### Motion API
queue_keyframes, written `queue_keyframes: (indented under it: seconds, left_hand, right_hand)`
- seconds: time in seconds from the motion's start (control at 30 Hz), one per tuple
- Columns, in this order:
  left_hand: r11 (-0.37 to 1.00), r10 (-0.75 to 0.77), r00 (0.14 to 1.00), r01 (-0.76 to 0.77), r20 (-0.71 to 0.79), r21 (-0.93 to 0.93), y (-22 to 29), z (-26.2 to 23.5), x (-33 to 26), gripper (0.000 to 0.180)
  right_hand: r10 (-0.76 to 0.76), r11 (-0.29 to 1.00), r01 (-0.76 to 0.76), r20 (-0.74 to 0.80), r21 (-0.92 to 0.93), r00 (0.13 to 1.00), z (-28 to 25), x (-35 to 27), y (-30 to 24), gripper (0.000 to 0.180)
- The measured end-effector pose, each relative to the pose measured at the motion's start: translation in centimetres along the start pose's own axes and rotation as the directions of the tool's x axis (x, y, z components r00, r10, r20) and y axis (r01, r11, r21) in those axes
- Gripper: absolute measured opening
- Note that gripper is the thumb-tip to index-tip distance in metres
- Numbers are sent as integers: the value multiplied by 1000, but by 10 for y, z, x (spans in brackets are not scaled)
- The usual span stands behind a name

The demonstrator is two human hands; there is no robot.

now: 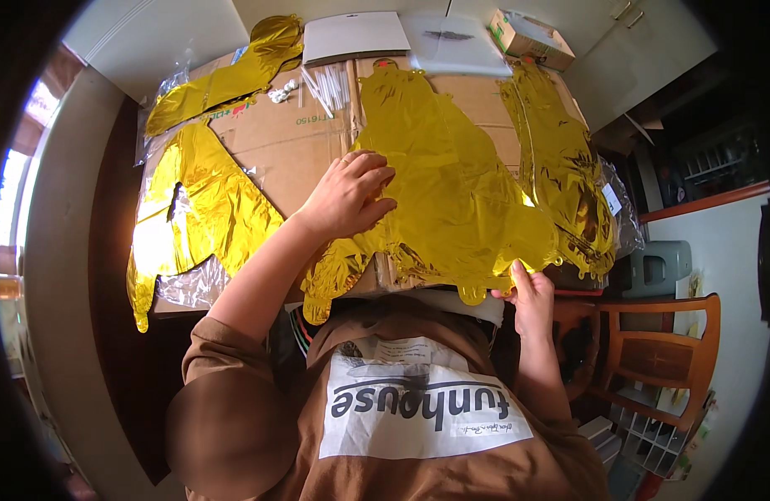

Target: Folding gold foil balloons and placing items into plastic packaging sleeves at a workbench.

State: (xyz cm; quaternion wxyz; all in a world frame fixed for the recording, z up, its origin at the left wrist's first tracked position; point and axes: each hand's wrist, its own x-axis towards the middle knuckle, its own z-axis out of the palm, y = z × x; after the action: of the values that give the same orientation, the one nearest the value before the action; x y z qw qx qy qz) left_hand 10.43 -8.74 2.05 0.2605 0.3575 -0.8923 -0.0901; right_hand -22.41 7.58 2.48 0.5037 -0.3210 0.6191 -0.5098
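A large, flat gold foil balloon (439, 159), uninflated and wrinkled, lies across the middle of the cardboard. Its near edge hangs over the table's front edge, with small tabs along it. My right hand (531, 299) pinches that edge near its right corner between thumb and fingers. Over the balloon's left side is my left hand (349, 194), fingers loosely curled and thumb apart, with nothing visible in it. Whether its fingertips touch the foil, I cannot tell. Another gold foil balloon (205, 200) lies left of my left forearm, and one more gold foil balloon (560, 159) lies at the right.
At the far left is a folded gold foil piece (226, 79). White straws (326, 88) and small white coils (282, 91) lie near it on the cardboard (272, 159). A white sheet (355, 37) and an open box (531, 40) stand behind. A wooden chair (660, 355) is at the right.
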Motion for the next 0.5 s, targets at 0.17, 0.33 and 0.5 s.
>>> queue_keyframes:
  seconds: [0.17,0.33,0.5]
  left_hand:
    - [1000,-8,1000,8,3,0,2,0,1,49]
    - [1000,-23,999,23,30,12,5,-3,4,51]
    - [1000,-6,1000,6,4,20,4,-1,1,50]
  right_hand:
    - [9,1000,-9,10,22,1000,-4,2,9,30]
    - [16,999,-17,36,40,999,-5,1,9,31]
    - [41,998,-43,39,50,998,-9,3,10,27]
